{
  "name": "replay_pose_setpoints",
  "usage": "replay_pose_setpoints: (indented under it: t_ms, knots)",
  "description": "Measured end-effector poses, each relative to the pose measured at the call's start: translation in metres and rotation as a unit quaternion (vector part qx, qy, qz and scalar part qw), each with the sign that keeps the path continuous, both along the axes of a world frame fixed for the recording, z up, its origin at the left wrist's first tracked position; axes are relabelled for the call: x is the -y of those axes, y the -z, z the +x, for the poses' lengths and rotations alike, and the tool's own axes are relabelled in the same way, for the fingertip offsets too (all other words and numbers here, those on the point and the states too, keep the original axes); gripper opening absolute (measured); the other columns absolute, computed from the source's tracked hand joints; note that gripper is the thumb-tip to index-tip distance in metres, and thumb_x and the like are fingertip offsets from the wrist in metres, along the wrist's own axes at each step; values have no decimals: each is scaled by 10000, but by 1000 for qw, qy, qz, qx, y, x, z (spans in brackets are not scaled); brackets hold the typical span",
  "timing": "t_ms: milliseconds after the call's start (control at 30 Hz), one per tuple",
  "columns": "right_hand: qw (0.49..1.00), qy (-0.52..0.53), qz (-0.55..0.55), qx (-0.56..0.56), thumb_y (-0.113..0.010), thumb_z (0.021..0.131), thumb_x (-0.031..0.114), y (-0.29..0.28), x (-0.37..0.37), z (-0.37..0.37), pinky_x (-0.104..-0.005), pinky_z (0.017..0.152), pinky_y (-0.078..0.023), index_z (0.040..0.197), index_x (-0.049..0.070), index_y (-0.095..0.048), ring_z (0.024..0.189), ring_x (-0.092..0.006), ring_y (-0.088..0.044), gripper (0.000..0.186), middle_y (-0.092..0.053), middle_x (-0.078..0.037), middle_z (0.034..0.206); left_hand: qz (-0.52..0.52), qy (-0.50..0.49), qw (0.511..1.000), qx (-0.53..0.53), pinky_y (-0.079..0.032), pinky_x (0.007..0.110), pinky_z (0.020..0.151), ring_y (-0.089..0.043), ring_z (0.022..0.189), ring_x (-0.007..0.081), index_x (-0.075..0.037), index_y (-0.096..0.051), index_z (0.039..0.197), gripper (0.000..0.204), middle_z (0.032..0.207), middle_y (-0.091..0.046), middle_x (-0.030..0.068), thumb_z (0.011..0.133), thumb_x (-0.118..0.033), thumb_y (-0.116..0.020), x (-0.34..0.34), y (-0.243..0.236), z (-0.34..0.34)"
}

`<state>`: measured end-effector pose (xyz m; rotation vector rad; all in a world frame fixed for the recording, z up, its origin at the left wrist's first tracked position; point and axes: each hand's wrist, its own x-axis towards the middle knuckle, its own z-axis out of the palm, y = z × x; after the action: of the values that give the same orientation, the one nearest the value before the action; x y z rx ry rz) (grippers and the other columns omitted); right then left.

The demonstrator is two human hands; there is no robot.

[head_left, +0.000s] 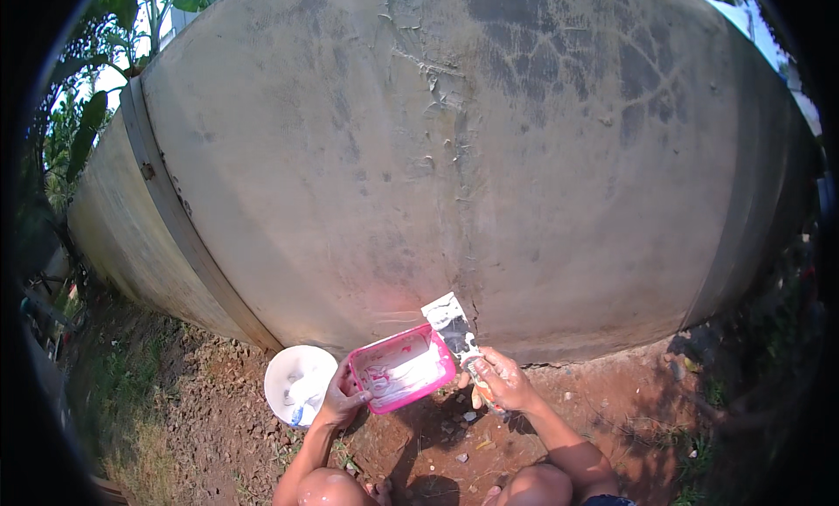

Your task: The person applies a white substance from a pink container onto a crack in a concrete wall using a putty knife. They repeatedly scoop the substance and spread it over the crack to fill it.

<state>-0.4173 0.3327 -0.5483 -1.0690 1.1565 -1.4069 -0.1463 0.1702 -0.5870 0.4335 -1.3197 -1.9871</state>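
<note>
Foliage with broad green leaves (83,113) filled the far left edge, next to a grey metal band (166,209) running down the big weathered grey concrete wall (350,156). Round white plastic bucket (300,384) sat on the reddish bare soil (218,419), just left of the left-hand fingers and partly behind them; a small blue-handled item lay inside, too small to tell what.

Left hand (339,401) gripped the near left corner of a pink rectangular plastic tray (402,368), thumb over the rim, fingers curled under it. Tray was smeared inside with white paste, tilted, held off the ground just in front of the wall base. It lay between both hands, right end close to the right-hand fingers.

Right hand (502,382) was closed tight around the handle of a flat metal putty scraper (450,321), paste on the knuckles. Blade rose up and left from the fingers, coated white and dark, its tip at a vertical crack (461,200) low on the wall, just above the tray's right end. Whether the blade touched the wall could not be told.

Small stones (463,458) lay on the soil below the right fingers. Sparse green grass (699,436) sat further right.
</note>
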Motion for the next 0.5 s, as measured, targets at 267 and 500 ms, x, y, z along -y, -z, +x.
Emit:
replay_pose_setpoints:
  t_ms: [267,500]
  knots:
    - [988,-24,16,-151,-518,960,264,2,-9,-21,-255,502,-440,1160,22,-573,536,-74,-546,319,-613,-40,700,-72,-32,997,22,-412,400,1035,-454,1241,249,-83,-228,1446,1000,1398,-393,125,642,1,-816,-15,-16,-14]
    - [989,-16,29,-143,-647,864,59,17,-28,-28,-232,457,-438,1129,-31,-521,547,-66,-542,306,-636,-63,780,-53,35,997,42,-401,378,1044,-432,1266,222,-99,-167,1477,972,1446,-337,122,717,4,-765,-22,-11,-17]
